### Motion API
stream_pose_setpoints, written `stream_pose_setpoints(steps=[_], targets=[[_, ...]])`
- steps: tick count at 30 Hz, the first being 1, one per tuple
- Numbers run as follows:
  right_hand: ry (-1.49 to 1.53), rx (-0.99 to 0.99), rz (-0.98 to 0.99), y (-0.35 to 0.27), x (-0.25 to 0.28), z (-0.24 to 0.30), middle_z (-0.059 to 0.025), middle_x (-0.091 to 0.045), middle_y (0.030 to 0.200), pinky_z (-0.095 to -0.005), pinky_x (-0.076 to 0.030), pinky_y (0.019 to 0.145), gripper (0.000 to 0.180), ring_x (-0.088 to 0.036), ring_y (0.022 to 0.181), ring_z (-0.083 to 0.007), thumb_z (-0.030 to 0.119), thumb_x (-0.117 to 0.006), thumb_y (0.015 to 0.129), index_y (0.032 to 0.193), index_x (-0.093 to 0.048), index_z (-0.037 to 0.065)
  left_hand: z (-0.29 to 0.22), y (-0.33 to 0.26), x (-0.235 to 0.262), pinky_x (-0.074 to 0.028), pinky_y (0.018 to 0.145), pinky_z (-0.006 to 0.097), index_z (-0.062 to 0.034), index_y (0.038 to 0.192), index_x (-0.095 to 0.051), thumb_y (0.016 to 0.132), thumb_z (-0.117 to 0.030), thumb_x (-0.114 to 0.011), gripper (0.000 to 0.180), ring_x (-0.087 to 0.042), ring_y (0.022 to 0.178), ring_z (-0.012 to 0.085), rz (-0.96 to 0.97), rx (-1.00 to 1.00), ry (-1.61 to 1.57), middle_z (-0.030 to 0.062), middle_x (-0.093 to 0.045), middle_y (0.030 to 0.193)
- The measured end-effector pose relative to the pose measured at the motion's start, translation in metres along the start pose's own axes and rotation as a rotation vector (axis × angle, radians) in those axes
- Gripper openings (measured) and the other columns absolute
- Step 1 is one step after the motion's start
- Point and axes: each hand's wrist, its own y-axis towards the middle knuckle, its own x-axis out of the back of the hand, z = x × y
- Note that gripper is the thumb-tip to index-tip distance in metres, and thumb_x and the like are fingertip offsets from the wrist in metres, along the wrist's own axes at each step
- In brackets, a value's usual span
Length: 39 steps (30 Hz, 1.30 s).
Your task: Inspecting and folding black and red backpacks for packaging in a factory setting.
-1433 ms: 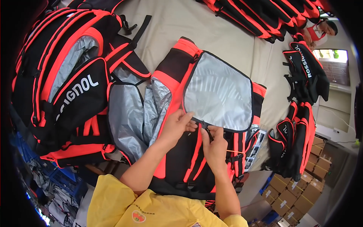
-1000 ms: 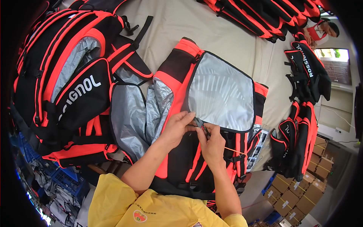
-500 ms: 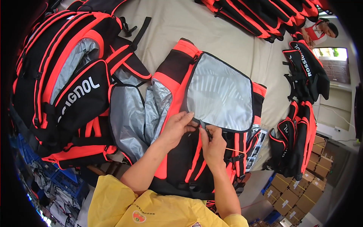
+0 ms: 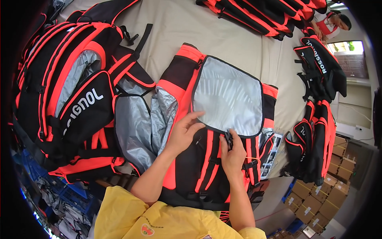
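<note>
A black and bright orange-red backpack (image 4: 183, 167) lies in front of me, its silver-grey flap (image 4: 229, 99) spread out flat with a black bound edge. My left hand (image 4: 184, 133) is at the flap's lower left corner, thumb and forefinger apart, fingertips on the edge. Nothing shows in its grasp. My right hand (image 4: 232, 153) is closed around small dark thread snips (image 4: 229, 138), just below the flap's lower edge. Most of the snips is hidden by the fingers. Orange-edged straps (image 4: 211, 167) run down the pack below the flap.
Left of the pack stands another backpack (image 4: 83, 79) with a silver lining. More packs (image 4: 262, 16) lie across the far side, and others (image 4: 314, 135) at the right. Beyond are cardboard boxes (image 4: 318, 199), blue crates (image 4: 73, 195) and another person (image 4: 330, 26) at the far right.
My hands have moved apart: the right one, with the snips, shifted right along the flap's lower edge. My left thumb and forefinger have spread. The view has shifted slightly.
</note>
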Motion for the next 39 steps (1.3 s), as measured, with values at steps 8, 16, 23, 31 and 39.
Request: stream_pose_setpoints(steps=[8, 16, 23, 31, 39], targets=[[-0.142, -0.137, 0.130, 0.025, 0.011, -0.007, -0.0202, -0.074, 0.089, -0.0487, -0.055, 0.070, 0.025, -0.071, 0.080, -0.0432, 0.021, -0.073, 0.100, 0.112, -0.072, -0.001, -0.003, 0.010, -0.007, -0.055, 0.067, 0.026, 0.0025, 0.101, -0.072, 0.102, -0.014, -0.074, 0.017, -0.068, 0.069, 0.0112, -0.165, 0.257, 0.026, 0.0059, -0.074, 0.083], [-0.153, -0.261, 0.013, 0.022, 0.024, -0.017, -0.0168, -0.070, 0.079, -0.0398, -0.054, 0.067, 0.039, -0.067, 0.066, -0.0296, 0.025, -0.077, 0.100, 0.130, -0.066, 0.003, -0.004, 0.017, -0.009, -0.041, 0.049, 0.024, -0.0014, 0.090, -0.065, 0.101, -0.025, -0.077, 0.028, -0.054, 0.053, 0.0069, -0.182, 0.307, 0.289, 0.0012, -0.062, 0.070], [-0.146, -0.491, -0.445, -0.053, 0.131, -0.122, 0.0012, -0.055, 0.076, -0.0296, -0.042, 0.061, 0.034, -0.047, 0.068, -0.0093, 0.024, -0.074, 0.104, 0.130, -0.065, 0.005, 0.010, 0.023, -0.010, -0.038, 0.044, 0.027, -0.0039, 0.085, -0.061, 0.103, -0.023, -0.072, 0.029, -0.053, 0.048, 0.0090, -0.137, 0.367, 0.237, 0.0005, -0.057, 0.062], [-0.647, -0.665, -0.794, -0.194, 0.359, -0.245, -0.0129, -0.076, 0.106, -0.0384, -0.057, 0.078, 0.037, -0.070, 0.087, -0.0221, 0.035, -0.068, 0.108, 0.128, -0.066, 0.005, 0.013, 0.025, 0.005, -0.040, 0.044, 0.027, -0.0057, 0.083, -0.058, 0.105, -0.026, -0.071, 0.032, -0.052, 0.047, 0.0091, -0.138, 0.371, 0.265, 0.0006, -0.056, 0.060], [-0.174, -0.582, -0.619, -0.148, 0.278, -0.364, -0.0124, -0.073, 0.111, -0.0357, -0.054, 0.094, 0.034, -0.070, 0.102, -0.0227, 0.028, -0.068, 0.107, 0.123, -0.068, -0.002, 0.013, 0.026, -0.004, -0.044, 0.046, 0.026, -0.0067, 0.091, -0.057, 0.107, -0.026, -0.069, 0.028, -0.054, 0.049, 0.0094, -0.138, 0.341, 0.270, 0.0014, -0.058, 0.061]])
